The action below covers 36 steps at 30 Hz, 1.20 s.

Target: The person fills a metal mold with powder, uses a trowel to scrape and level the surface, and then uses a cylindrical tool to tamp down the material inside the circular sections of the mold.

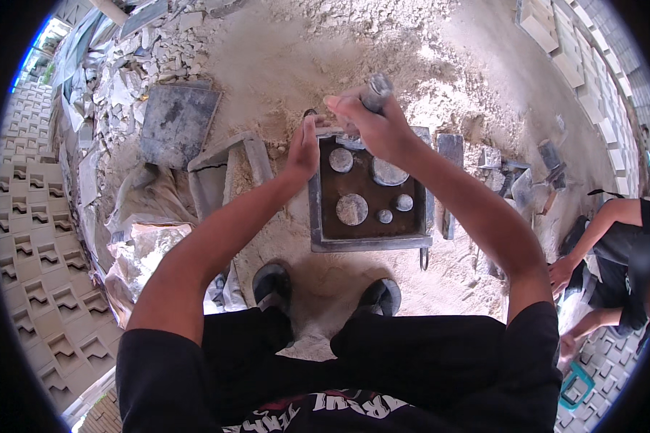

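Square metal mould [372, 242] lies flat on sand, 6 grey round studs inside; grey cylinder [376, 92] held above.

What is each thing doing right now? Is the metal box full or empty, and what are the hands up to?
Metal mould: lies flat on the sandy ground, open on top, round pegs standing inside, no fill.
Left hand: pressed on the mould's left rim.
Right hand: closed around a grey tool.
Grey tool: gripped, held over the mould's far edge.
Flat slab: lying on the rubble, untouched.
Shoes: planted just before the mould.
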{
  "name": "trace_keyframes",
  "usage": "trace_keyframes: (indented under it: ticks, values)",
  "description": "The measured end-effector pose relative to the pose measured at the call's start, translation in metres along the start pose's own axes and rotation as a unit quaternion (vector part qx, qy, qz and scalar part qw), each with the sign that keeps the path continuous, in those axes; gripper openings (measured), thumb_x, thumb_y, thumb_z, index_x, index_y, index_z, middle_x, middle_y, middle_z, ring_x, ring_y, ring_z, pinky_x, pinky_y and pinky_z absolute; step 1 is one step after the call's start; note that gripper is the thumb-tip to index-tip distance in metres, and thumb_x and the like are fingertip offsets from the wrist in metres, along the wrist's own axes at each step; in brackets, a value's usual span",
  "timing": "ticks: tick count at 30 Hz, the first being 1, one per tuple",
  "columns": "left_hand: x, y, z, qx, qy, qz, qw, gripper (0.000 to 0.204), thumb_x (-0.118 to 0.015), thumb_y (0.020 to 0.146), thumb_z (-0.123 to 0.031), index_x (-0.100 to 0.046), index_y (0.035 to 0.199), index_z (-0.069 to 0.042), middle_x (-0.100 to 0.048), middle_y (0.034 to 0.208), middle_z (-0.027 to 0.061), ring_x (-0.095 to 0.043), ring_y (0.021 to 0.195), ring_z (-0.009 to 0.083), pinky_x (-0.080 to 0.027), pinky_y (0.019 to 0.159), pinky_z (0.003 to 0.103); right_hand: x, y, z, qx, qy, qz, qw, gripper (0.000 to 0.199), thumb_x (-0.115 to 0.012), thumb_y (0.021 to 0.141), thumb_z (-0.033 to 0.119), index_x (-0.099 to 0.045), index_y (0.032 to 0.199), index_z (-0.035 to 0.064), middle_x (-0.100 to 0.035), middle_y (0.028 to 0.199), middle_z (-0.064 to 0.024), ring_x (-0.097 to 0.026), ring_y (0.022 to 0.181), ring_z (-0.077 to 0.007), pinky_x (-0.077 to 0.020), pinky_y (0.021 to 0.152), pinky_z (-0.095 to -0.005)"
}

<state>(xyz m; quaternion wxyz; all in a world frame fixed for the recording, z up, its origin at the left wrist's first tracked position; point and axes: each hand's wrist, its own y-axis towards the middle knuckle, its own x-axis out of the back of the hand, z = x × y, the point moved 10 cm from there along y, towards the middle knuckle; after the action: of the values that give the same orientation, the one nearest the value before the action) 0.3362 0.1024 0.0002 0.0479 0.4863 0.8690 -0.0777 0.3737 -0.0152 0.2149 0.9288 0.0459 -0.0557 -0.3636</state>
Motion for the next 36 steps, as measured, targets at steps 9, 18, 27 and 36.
trace_keyframes:
  ticks: [9, 18, 27, 36]
  values:
    - [-0.015, -0.02, -0.021, 0.05, 0.015, 0.039, 0.998, 0.059, -0.023, 0.103, -0.044, -0.06, 0.107, 0.002, -0.064, 0.1, 0.0086, -0.058, 0.093, 0.0156, -0.043, 0.09, 0.031, -0.017, 0.007, -0.003, 0.107, -0.052, 0.013, 0.993, 0.025, -0.052, 0.096, 0.015, -0.061, 0.076, 0.0025, -0.055, 0.064, 0.0011, -0.049, 0.054, -0.0086, -0.0392, 0.049, -0.0279]
    - [0.008, -0.006, 0.015, 0.0, -0.064, -0.01, 0.998, 0.054, -0.031, 0.103, -0.041, -0.06, 0.112, 0.003, -0.063, 0.104, 0.007, -0.057, 0.093, 0.0144, -0.044, 0.087, 0.029, -0.038, 0.0, 0.005, 0.042, -0.075, 0.094, 0.992, 0.023, -0.057, 0.093, 0.021, -0.064, 0.08, 0.0037, -0.058, 0.065, 0.0003, -0.048, 0.057, -0.0075, -0.0405, 0.054, -0.0275]
    - [-0.012, -0.019, -0.032, 0.018, 0.057, 0.025, 0.998, 0.058, -0.03, 0.102, -0.043, -0.065, 0.094, 0.002, -0.066, 0.088, 0.0094, -0.059, 0.083, 0.0173, -0.045, 0.08, 0.031, -0.008, -0.01, 0.015, 0.032, -0.113, 0.067, 0.991, 0.035, -0.055, 0.095, 0.022, -0.057, 0.066, 0.0022, -0.047, 0.055, 0.0025, -0.043, 0.05, -0.0066, -0.0348, 0.048, -0.0269]
    - [-0.002, -0.005, 0.005, 0.046, 0.057, 0.035, 0.997, 0.055, -0.029, 0.102, -0.042, -0.063, 0.094, 0.002, -0.064, 0.086, 0.0086, -0.056, 0.081, 0.0176, -0.043, 0.08, 0.031, 0.025, -0.016, 0.019, 0.063, -0.085, 0.004, 0.994, 0.044, -0.05, 0.098, 0.021, -0.047, 0.057, 0.006, -0.041, 0.051, 0.0038, -0.034, 0.047, -0.0062, -0.0282, 0.045, -0.026]
